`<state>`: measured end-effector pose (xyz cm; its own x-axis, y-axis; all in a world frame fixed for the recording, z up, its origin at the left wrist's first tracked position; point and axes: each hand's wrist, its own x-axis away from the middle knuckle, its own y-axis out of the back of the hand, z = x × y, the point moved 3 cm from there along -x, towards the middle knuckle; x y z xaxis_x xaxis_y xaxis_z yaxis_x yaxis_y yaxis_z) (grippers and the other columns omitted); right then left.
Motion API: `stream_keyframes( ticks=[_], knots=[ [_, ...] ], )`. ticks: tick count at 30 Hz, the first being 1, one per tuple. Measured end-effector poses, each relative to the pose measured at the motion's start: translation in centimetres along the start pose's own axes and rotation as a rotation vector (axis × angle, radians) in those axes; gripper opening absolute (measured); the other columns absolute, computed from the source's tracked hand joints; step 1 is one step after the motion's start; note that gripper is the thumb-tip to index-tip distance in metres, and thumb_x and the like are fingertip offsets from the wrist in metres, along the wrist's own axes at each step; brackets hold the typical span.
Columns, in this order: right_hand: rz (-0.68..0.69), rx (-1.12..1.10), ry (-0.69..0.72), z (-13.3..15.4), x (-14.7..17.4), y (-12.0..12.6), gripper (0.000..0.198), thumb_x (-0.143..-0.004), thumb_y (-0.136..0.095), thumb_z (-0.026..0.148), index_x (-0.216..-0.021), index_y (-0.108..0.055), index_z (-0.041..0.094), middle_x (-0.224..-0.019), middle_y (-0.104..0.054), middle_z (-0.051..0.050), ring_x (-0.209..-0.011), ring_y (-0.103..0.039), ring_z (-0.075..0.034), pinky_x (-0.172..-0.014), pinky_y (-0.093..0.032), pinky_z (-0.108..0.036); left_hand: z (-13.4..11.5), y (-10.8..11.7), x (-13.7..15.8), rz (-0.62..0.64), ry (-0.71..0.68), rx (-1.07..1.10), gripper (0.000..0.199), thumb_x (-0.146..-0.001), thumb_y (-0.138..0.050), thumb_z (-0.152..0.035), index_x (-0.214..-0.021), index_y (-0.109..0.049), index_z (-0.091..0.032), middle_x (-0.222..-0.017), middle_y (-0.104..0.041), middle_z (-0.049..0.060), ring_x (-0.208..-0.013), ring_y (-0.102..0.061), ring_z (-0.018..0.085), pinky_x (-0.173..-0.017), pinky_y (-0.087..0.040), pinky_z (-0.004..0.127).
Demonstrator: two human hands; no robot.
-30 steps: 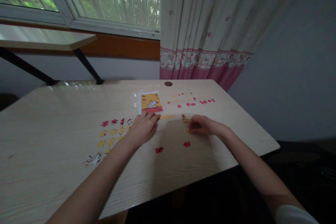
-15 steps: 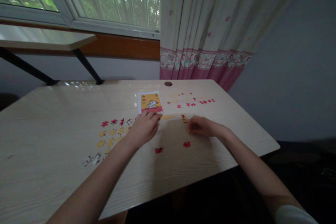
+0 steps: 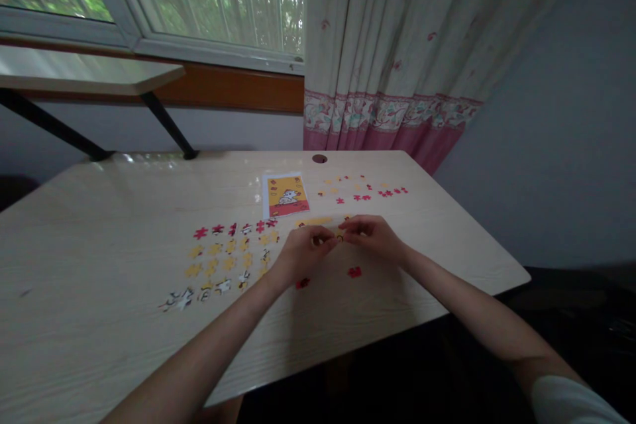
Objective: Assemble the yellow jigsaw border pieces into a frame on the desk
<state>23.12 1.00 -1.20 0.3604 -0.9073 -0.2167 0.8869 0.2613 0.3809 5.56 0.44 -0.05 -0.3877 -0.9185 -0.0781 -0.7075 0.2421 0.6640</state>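
Observation:
My left hand [image 3: 305, 248] and my right hand [image 3: 375, 238] meet over the table, with thumbs and fingers pinched together. Between their fingertips is a small yellow jigsaw puzzle piece [image 3: 340, 237], mostly covered by the fingers. Just beyond the hands lies a joined yellow strip of puzzle [image 3: 318, 220]; its right end is partly hidden behind my right hand. Nearer to me are a red puzzle piece [image 3: 354, 272] and another red piece [image 3: 302, 283], close to my left wrist.
Left of my arm, rows of loose puzzle pieces [image 3: 229, 246] lie in red, yellow and white. A picture card [image 3: 288, 195] with a white animal lies behind the hands. More scattered pieces [image 3: 362, 197] are at the back right, near a cable hole [image 3: 319, 159].
My left hand has moved right and nearer, away from the yellow strip and the card's lower edge. My right hand has shifted left, so the fingertips now come together at the yellow piece.

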Motion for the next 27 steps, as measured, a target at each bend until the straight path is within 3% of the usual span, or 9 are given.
stream_keyframes(
  ticks=[9,19,27],
  knots=[
    [0.049,0.216,0.091,0.9,0.7,-0.2,0.021,-0.074,-0.07,0.034,-0.09,-0.067,0.021,-0.072,-0.067,0.001,-0.066,-0.058,-0.01,-0.065,-0.043,-0.024,1.0,-0.6,-0.4,0.053,0.047,0.186,0.023,-0.077,-0.057,-0.034,-0.078,-0.071,-0.017,-0.068,-0.066,0.002,-0.058,-0.05,0.012,-0.054,-0.037,0.023],
    [0.12,0.401,0.408,1.8,1.0,0.3,0.019,-0.084,-0.061,0.037,-0.095,-0.069,0.024,-0.076,-0.065,-0.003,-0.076,-0.058,-0.015,-0.072,-0.046,-0.03,1.2,-1.1,-0.3,0.171,0.062,0.344,0.027,-0.073,-0.06,-0.041,-0.076,-0.072,-0.017,-0.062,-0.063,-0.001,-0.054,-0.046,0.011,-0.05,-0.032,0.022],
    [-0.051,0.425,0.408,2.0,1.0,1.6,0.023,-0.078,-0.066,0.042,-0.084,-0.063,0.02,-0.072,-0.061,-0.003,-0.07,-0.053,-0.015,-0.066,-0.043,-0.028,0.7,-1.3,0.0,0.163,0.043,0.334,0.022,-0.074,-0.059,-0.035,-0.077,-0.072,-0.017,-0.064,-0.064,-0.001,-0.056,-0.048,0.011,-0.052,-0.034,0.022]
  ],
)
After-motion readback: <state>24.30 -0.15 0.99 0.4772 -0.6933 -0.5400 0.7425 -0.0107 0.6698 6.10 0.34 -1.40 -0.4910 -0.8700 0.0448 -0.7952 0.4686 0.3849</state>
